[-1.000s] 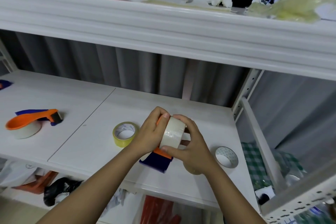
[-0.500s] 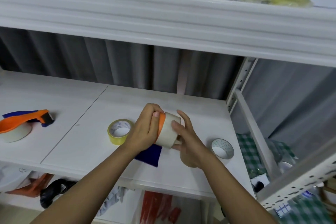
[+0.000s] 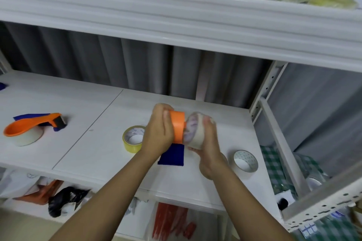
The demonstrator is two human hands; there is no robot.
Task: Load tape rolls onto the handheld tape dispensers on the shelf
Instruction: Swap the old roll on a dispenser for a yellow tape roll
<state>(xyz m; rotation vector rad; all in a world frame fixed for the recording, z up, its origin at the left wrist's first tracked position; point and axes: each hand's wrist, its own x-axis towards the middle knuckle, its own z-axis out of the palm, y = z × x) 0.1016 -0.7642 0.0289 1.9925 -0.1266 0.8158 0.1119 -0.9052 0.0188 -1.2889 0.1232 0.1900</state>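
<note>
Two hands: our left hand (image 3: 159,135) grips the orange dispenser (image 3: 177,128); our right hand (image 3: 208,143) grips the clear tape roll (image 3: 193,133), its printing blurred, unreadable.

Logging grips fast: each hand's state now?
Left hand: grips the orange dispenser.
Right hand: grips the clear tape roll.

Left hand (image 3: 159,135) and right hand (image 3: 208,144) curled, facing.
</note>
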